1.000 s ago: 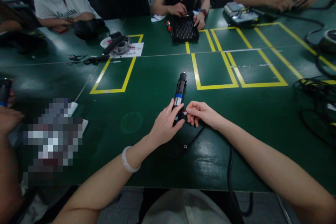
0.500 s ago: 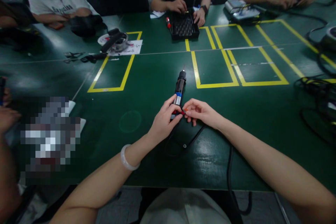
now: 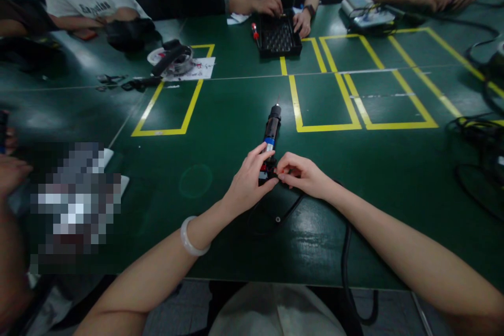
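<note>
An electric screwdriver point(image 3: 272, 125), black with a blue ring and a silver band, lies on the green table with its thin bit pointing away from me. My left hand point(image 3: 251, 172) grips its rear part, fingers over the silver band and thumb near the back end. Close beside that end, my right hand point(image 3: 301, 173) is closed in a pinch; what its fingertips hold is too small and covered to make out. Red and black parts show between the two hands. Behind them a black cable point(image 3: 294, 203) runs over the table, and a small round metal end point(image 3: 277, 219) lies there.
Across the table point(image 3: 236, 110), a person works over a black tray point(image 3: 279, 51) beside a red-handled screwdriver point(image 3: 255, 31). Yellow tape outlines point(image 3: 328, 128) mark the surface. A tape roll point(image 3: 173, 60) lies on paper at left; coiled cables point(image 3: 472, 139) lie at right.
My right fingertips have drawn slightly downward, still pinched by the screwdriver's rear end. My left thumb has shifted lower, and more of the red and black parts shows. The view has moved slightly.
</note>
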The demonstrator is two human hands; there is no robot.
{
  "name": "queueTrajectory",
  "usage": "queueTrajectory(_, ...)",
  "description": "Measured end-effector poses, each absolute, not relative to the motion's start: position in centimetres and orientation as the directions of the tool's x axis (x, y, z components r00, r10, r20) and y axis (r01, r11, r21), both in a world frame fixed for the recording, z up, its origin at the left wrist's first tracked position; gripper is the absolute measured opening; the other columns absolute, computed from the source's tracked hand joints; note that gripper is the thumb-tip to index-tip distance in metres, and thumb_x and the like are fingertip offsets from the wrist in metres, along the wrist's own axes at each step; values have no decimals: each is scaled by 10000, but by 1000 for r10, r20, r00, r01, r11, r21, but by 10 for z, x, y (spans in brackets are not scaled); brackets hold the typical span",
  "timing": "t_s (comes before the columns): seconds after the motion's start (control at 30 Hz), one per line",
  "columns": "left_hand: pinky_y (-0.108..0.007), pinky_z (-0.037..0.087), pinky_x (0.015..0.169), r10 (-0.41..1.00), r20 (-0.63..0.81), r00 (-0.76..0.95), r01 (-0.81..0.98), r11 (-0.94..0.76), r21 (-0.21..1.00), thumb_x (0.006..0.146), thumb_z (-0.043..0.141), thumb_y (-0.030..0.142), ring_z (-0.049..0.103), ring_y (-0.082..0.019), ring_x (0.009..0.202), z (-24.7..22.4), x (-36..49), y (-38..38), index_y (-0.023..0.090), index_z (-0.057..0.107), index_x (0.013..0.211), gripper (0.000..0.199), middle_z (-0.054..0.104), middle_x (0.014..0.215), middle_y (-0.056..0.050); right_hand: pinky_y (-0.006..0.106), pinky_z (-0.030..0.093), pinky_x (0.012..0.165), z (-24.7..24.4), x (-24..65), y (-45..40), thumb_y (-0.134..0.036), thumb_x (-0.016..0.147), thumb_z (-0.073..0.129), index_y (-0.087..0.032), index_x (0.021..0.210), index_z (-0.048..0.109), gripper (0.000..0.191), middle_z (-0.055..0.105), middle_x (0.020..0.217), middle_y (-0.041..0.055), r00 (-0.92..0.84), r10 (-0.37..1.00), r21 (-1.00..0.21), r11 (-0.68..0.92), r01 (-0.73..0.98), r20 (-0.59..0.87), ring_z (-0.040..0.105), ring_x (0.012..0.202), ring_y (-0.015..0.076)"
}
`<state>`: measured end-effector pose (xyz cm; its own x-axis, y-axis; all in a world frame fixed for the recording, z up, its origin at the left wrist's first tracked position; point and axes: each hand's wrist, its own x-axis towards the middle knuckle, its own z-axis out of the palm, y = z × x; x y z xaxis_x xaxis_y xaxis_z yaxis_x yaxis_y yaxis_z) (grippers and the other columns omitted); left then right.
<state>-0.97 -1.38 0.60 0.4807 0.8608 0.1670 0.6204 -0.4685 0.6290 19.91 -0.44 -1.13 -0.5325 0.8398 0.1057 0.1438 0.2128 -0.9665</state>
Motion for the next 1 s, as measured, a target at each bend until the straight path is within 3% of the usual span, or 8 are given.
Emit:
queueTrajectory(0.17, -495, 273, 1197, 897, 89, 433, 687, -392, 611, 861, 653, 373, 278, -308, 1488, 1, -10, -13, 151, 342, 1495, 740, 294, 1587, -194, 236, 527, 547, -12, 198, -4, -319, 910, 604, -205, 912, 586, 116, 545, 916, 34, -553, 830, -972, 185, 142, 77, 579, 743, 141)
queueTrajectory(0.33, -498, 246, 1207, 888, 57, 456, 694, -395, 602, 894, 601, 392, 260, -284, 1500, 1, -10, -12, 168, 306, 1521, 728, 307, 1590, -177, 238, 475, 546, -18, 197, -2, -319, 892, 636, -213, 1010, 543, 183, 560, 784, -14, -491, 871, -981, 109, 160, 17, 543, 631, 118)
queueTrajectory(0.5, -491, 272, 1193, 888, 57, 457, 702, -399, 590, 891, 604, 393, 286, -292, 1487, 2, -10, -13, 170, 316, 1519, 725, 302, 1591, -178, 251, 430, 562, -19, 197, -1, -349, 846, 693, -193, 914, 576, 207, 578, 720, -12, -439, 898, -977, 67, 202, -30, 535, 625, 127)
queueTrajectory(0.6, -480, 275, 1191, 889, 53, 456, 705, -396, 588, 893, 604, 392, 293, -291, 1482, 2, -10, -12, 161, 321, 1518, 725, 304, 1590, -179, 251, 407, 560, -18, 196, -1, -358, 866, 675, -192, 912, 591, 191, 568, 707, -15, -444, 896, -973, 93, 213, -12, 522, 614, 126)
queueTrajectory(0.77, -465, 280, 1187, 886, 66, 459, 701, -407, 586, 879, 619, 378, 306, -290, 1473, 1, -10, -12, 151, 333, 1514, 733, 318, 1580, -180, 254, 392, 577, -13, 195, -3, -321, 885, 656, -202, 909, 614, 129, 547, 774, -6, -438, 891, -899, 286, 332, 122, 500, 624, 118)
queueTrajectory(0.9, -491, 316, 1153, 891, 60, 450, 721, -402, 565, 868, 627, 398, 339, -317, 1446, 2, -8, -12, 169, 345, 1514, 741, 328, 1572, -178, 245, 384, 555, -12, 193, -4, -314, 897, 634, -207, 938, 577, 128, 524, 689, -36, -448, 892, -914, 228, 334, 59, 492, 581, 114)
queueTrajectory(1.0, -498, 351, 1114, 902, 52, 430, 750, -388, 536, 859, 635, 424, 390, -337, 1396, 2, -7, -12, 189, 365, 1512, 744, 341, 1559, -173, 240, 414, 570, -10, 192, -5, -272, 895, 610, -208, 1001, 545, 140, 568, 745, -26, -455, 889, -928, 208, 308, 48, 535, 609, 116)
